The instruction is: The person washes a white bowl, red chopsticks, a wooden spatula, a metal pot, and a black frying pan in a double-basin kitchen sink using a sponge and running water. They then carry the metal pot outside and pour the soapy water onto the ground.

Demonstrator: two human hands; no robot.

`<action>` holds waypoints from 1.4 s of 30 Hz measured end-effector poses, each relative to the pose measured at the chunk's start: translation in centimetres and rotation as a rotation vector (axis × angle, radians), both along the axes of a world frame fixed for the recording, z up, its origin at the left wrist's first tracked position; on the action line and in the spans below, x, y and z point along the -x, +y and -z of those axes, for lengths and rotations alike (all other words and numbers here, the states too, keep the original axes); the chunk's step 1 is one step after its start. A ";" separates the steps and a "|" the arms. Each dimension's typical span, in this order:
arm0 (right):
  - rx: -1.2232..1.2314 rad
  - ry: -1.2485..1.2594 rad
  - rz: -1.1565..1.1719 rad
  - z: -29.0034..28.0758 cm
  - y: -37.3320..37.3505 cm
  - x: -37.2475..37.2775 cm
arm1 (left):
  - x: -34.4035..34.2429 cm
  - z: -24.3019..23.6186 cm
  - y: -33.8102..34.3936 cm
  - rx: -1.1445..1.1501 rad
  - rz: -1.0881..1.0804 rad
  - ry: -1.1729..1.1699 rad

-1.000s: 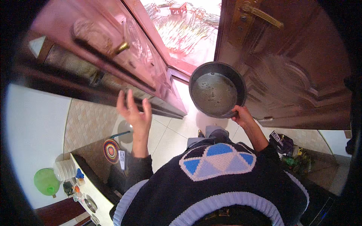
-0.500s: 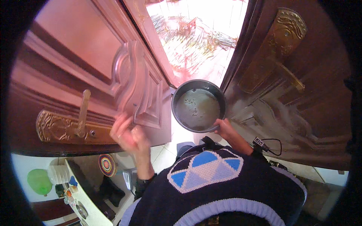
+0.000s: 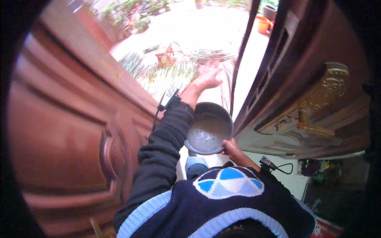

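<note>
A round dark grey basin (image 3: 210, 150) holds murky water with bubbles on it. Its near right rim is gripped by my right hand (image 3: 233, 149), thumb over the edge, so that it hangs in front of my body, slightly tilted. My left hand (image 3: 208, 77) stretches out beyond the basin into the bright doorway. Its fingers look extended and apart, though washed out by the light, and nothing shows in them. A thin dark upright strip (image 3: 240, 67) stands just to the right of that hand.
Brown carved wooden doors flank me: the left door (image 3: 71, 131) and the right door (image 3: 278, 139) with a brass handle (image 3: 303, 119). Outside lie long green stalks (image 3: 174, 71) on pale ground. Farther off are potted plants (image 3: 137, 16) and an orange bucket (image 3: 262, 24).
My left hand has swung from beside the left door's handle forward into the doorway. I have moved closer to the opening; more of the yard shows. The right hand keeps its hold on the basin.
</note>
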State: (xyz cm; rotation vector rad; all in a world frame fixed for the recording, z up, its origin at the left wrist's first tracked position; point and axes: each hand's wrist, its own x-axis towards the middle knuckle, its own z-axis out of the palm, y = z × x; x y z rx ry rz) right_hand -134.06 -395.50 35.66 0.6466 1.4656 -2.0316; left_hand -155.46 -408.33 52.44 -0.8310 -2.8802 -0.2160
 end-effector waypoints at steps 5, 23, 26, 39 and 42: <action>0.133 0.066 0.236 -1.8 0.2 1.3 | 5.3 -3.6 -1.9 -0.019 -0.208 0.021; 0.099 0.056 0.803 0.8 4.8 9.5 | -3.2 0.6 -18.4 -0.171 -0.704 0.839; 0.230 0.186 0.818 1.8 8.0 15.5 | 0.3 2.0 -22.5 -0.247 -0.659 0.955; 0.142 0.137 1.126 -0.1 29.6 35.5 | 12.0 21.5 -19.9 -0.140 -1.140 -0.043; 0.127 0.142 1.218 0.6 35.6 38.2 | 20.5 25.1 -14.1 -0.095 -1.029 -0.327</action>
